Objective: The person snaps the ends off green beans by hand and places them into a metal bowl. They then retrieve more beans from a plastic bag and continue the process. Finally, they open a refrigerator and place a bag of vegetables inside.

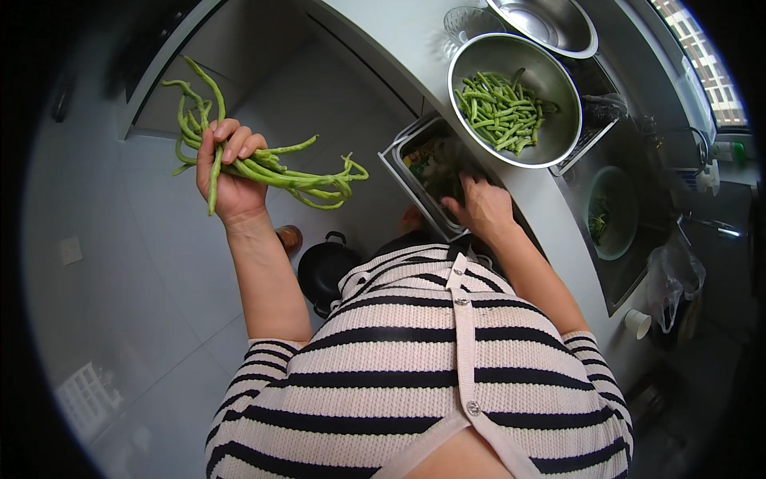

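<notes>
A bunch of long green beans [299, 178] is clasped in my left hand [234, 155], raised over the floor, its ends sticking out on both sides. Down at the right, my right hand [482, 200] reaches over the edge of a pull-out bin [413, 194] beside the counter. Its fingertips are inside the bin, partly hidden, and I cannot tell whether they hold anything. Dark, mixed scraps [440, 161] lie in the bin. On the counter above it, a stainless steel bowl [562, 135] contains many short cut pieces of green bean [499, 114].
An empty-looking metal basin [547, 24] and a clear glass bowl [473, 24] stand at the counter's far end. The sink [622, 275] contains a translucent bowl [613, 239] with greens. A black two-handled pan [329, 266] sits on the floor by my feet. A white cup [637, 324] lies on its side.
</notes>
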The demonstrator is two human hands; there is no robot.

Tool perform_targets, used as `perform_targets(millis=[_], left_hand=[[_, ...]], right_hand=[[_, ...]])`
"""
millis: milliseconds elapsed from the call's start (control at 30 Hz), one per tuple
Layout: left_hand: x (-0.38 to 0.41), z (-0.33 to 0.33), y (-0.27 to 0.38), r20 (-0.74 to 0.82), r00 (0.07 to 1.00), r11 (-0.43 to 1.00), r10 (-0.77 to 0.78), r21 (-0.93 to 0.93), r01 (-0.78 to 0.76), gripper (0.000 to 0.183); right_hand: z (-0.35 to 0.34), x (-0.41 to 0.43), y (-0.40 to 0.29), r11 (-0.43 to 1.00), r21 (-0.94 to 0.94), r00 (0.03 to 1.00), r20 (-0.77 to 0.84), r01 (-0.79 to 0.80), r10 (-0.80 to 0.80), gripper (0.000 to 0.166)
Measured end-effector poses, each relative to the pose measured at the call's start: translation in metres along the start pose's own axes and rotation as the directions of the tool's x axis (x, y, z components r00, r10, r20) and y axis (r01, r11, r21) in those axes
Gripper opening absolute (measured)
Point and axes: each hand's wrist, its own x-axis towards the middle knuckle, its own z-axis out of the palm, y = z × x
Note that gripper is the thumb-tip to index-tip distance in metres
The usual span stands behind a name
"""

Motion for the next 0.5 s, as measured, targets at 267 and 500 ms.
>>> perform_targets(millis=[267, 500], left_hand=[[-0.006, 0.015, -0.002, -0.023, 0.985, 0.943, -0.172, -0.294, 0.158, 0.014], [-0.015, 0.048, -0.018, 0.038, 0.970, 0.913, -0.241, -0.330, 0.239, 0.015]], right_hand=[[-0.036, 0.022, -0.048, 0.626, 0.523, 0.814, -0.428, 0.578, -0.394, 0.022], [-0.060, 0.028, -0.089, 0.439, 0.439, 0.573, -0.241, 0.784, -0.783, 0.046]])
